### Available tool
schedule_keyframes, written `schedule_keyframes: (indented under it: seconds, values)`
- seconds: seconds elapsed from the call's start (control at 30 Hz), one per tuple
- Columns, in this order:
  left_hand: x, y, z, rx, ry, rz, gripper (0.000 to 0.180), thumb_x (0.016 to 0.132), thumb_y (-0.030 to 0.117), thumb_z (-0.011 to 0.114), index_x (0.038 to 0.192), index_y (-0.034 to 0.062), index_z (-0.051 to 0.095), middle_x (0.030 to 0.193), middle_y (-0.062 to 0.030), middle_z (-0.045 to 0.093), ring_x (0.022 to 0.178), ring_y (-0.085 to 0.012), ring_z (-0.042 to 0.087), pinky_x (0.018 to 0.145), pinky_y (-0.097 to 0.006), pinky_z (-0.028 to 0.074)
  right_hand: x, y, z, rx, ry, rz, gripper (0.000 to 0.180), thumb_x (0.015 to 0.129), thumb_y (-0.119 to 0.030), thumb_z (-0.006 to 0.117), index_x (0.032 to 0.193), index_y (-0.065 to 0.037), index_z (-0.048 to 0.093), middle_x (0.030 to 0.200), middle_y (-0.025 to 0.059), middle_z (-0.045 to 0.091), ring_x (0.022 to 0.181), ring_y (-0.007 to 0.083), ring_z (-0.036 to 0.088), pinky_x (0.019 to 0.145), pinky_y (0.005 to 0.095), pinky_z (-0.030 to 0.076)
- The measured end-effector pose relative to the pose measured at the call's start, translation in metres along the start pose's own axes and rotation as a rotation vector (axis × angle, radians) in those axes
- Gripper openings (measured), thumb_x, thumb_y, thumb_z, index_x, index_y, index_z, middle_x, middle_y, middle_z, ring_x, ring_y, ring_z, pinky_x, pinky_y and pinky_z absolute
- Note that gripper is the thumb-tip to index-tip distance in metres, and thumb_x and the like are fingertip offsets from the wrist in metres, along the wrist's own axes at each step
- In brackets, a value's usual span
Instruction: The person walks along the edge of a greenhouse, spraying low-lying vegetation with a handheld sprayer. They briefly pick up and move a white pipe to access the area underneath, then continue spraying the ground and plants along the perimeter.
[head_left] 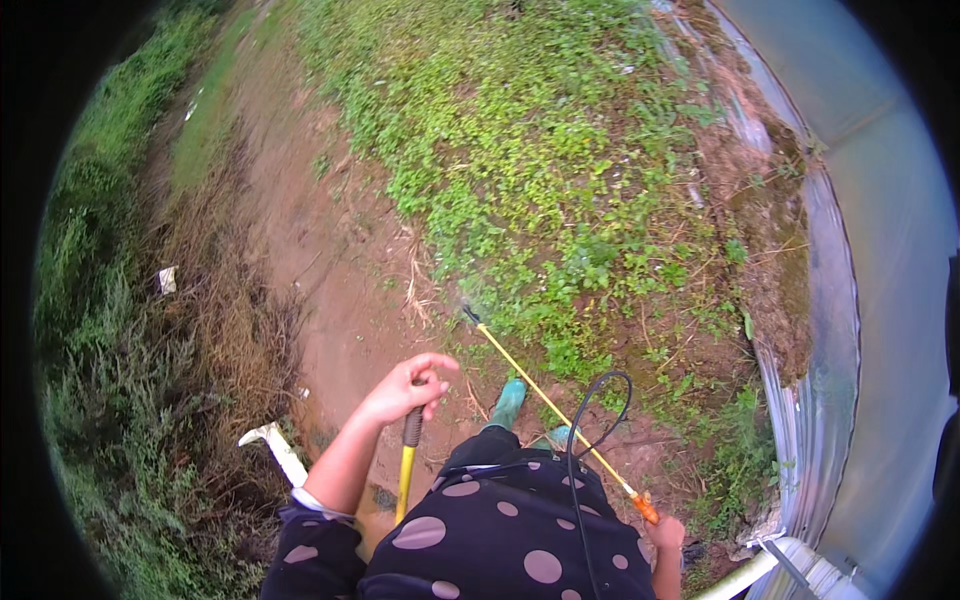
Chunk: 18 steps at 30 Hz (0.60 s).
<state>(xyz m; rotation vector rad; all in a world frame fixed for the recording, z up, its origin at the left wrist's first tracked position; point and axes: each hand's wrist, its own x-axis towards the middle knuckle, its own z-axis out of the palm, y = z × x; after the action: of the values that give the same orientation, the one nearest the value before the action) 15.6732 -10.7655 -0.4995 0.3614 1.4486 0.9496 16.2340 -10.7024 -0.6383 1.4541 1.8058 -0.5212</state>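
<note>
My right hand (666,533), low on the right, is closed around the orange handle of a spray wand (545,398). The wand's yellow tube slants up and left to a dark nozzle (472,315), with faint mist around its tip. A thin black hose (572,470) loops over the wand and runs down my front. On the left, my left hand (410,388) rests around the top of a yellow lever (405,480) with a dark ribbed grip. Its fingers are loosely curled, the forefinger straighter. The lever's lower end is hidden by my clothing.
Low green weeds (530,150) cover the ground ahead, beside a bare dirt path (310,240). Dry brush and taller plants (130,400) line the left. A plastic-sheeted wall (880,260) curves along the right. My green boots (508,403) stand on the soil. A white pipe (275,450) lies left.
</note>
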Motion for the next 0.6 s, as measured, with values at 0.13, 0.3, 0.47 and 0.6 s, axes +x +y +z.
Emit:
schedule_keyframes:
  seconds: [0.13, 0.3, 0.47, 0.6]
  values:
    - [0.019, -0.055, -0.019, 0.045, 0.353, 0.040, 0.025, 0.077, 0.010, 0.053, 0.102, 0.0079, 0.050, 0.057, 0.0012, 0.050, 0.044, -0.0068, 0.049, 0.043, -0.021, 0.040, -0.001, 0.019, -0.003, -0.113, -0.023, 0.039, 0.032, 0.065, -0.041, 0.056, 0.082, -0.013, 0.060, 0.074, 0.0120, 0.061, 0.071, 0.0293, 0.059, 0.065, 0.0393, 0.047]
    - [0.063, -0.158, -0.059, 0.445, 0.690, -0.154, 0.029, 0.073, 0.026, 0.052, 0.099, 0.0139, 0.054, 0.064, -0.0041, 0.059, 0.060, -0.0175, 0.059, 0.058, -0.031, 0.046, 0.005, 0.017, -0.021, -0.198, -0.054, 0.020, 0.031, 0.065, -0.040, 0.058, 0.080, -0.013, 0.060, 0.075, 0.0109, 0.061, 0.072, 0.0279, 0.060, 0.065, 0.0381, 0.047]
    - [0.071, -0.199, -0.079, 0.704, 0.776, -0.377, 0.031, 0.071, 0.033, 0.048, 0.098, 0.0189, 0.055, 0.074, -0.0057, 0.062, 0.074, -0.0234, 0.060, 0.070, -0.036, 0.045, 0.033, -0.031, -0.044, -0.365, -0.069, -0.055, 0.032, 0.066, -0.041, 0.058, 0.083, -0.014, 0.060, 0.077, 0.0100, 0.062, 0.072, 0.0268, 0.060, 0.065, 0.0378, 0.048]
    - [0.053, -0.200, -0.093, 0.286, 0.628, -0.316, 0.027, 0.076, 0.028, 0.051, 0.098, 0.0128, 0.053, 0.064, -0.0050, 0.058, 0.064, -0.0162, 0.058, 0.059, -0.030, 0.046, 0.056, -0.079, -0.042, -0.345, -0.054, -0.139, 0.033, 0.069, -0.041, 0.056, 0.085, -0.013, 0.060, 0.079, 0.0105, 0.062, 0.073, 0.0264, 0.060, 0.065, 0.0376, 0.048]
